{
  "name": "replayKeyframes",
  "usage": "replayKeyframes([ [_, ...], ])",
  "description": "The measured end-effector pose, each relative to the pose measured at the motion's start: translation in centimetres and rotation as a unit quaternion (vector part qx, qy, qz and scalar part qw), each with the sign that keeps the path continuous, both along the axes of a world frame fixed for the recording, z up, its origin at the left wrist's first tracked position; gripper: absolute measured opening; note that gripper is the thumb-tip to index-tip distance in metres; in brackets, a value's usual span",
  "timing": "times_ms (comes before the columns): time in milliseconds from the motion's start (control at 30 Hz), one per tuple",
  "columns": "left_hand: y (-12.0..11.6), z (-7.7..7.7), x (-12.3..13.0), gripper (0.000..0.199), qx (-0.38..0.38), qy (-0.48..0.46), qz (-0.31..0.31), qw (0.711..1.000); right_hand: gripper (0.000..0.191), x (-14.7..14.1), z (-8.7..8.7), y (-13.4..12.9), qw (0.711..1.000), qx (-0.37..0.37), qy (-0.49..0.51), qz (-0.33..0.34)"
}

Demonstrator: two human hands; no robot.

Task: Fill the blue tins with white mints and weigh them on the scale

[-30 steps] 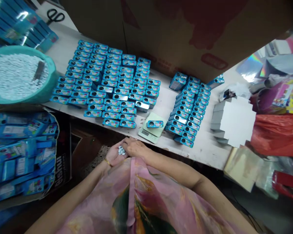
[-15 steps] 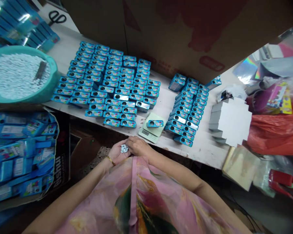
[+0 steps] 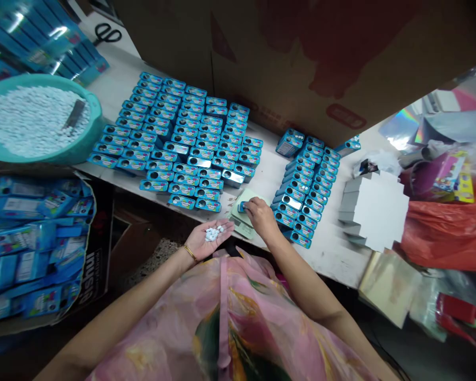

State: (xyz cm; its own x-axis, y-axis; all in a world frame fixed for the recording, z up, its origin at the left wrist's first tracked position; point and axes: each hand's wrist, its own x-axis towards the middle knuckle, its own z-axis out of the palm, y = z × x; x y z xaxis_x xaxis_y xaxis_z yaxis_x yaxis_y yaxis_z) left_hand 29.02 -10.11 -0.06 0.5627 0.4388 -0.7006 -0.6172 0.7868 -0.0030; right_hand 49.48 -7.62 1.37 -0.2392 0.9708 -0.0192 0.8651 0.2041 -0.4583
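My left hand (image 3: 212, 238) lies palm up, fingers stretched, holding a small heap of pale blue-white pellets (image 3: 213, 234) that look like mints. In front of it, a digital kitchen scale (image 3: 244, 228) rests at the table's front edge. A small blue box (image 3: 241, 206) stands on the scale, with only its left end showing. My right hand (image 3: 259, 214) reaches over this box, fingertips pinched together at its top. Whatever is between those fingertips is hidden. Left of the scale stand rows of similar blue boxes (image 3: 190, 140), many with a dark round hole on top.
More blue boxes (image 3: 301, 190) stand in rows to the right. A teal basin (image 3: 97, 114) of pellets is at the left, above a carton (image 3: 99, 264) of blue packages. Scissors (image 3: 108, 33), a big cardboard box (image 3: 262, 58), white card (image 3: 375, 211) and a red bag (image 3: 440, 233) surround the table.
My right hand has moved from my left palm, forward and right, to the box on the scale. My left hand has opened out flat and shifted slightly right.
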Motion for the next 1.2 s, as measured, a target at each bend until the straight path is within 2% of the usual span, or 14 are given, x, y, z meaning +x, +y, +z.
replayKeyframes([
  [167,-0.3,-0.1,0.1,0.031,-0.003,-0.008,0.006,1.000,0.021,0.3,-0.4,-0.1,0.991,0.024,0.122,-0.041],
  [333,-0.3,0.0,0.0,0.030,-0.005,-0.003,0.003,1.000,0.022,1.7,0.6,-1.6,0.972,0.075,0.188,-0.116],
  [400,-0.6,-0.1,0.0,0.029,-0.009,-0.003,-0.004,1.000,0.021,0.8,0.9,-2.9,0.979,0.062,0.180,-0.081],
  [533,-1.1,-0.1,0.1,0.024,-0.028,-0.002,-0.031,0.999,0.026,-4.0,0.5,-5.2,0.986,-0.024,0.106,0.130],
  [633,-1.5,-0.1,-0.3,0.026,-0.042,-0.003,-0.058,0.997,0.025,-7.2,-0.4,-5.7,0.976,-0.058,0.024,0.210],
  [700,-1.8,-0.2,-0.6,0.026,-0.049,0.002,-0.053,0.997,0.018,-8.2,-0.9,-5.6,0.967,-0.067,-0.001,0.244],
  [933,-2.2,-0.5,-1.6,0.026,-0.055,0.039,-0.049,0.997,0.014,-8.6,-1.8,-5.6,0.968,-0.068,-0.023,0.239],
  [1067,-2.0,-0.7,-1.6,0.022,-0.045,0.034,-0.055,0.997,0.016,-8.2,-1.3,-5.4,0.961,-0.064,0.007,0.268],
  [1200,-1.8,-0.5,-1.3,0.022,-0.046,0.039,-0.060,0.996,0.019,-7.8,-0.5,-5.2,0.962,-0.059,0.013,0.267],
])
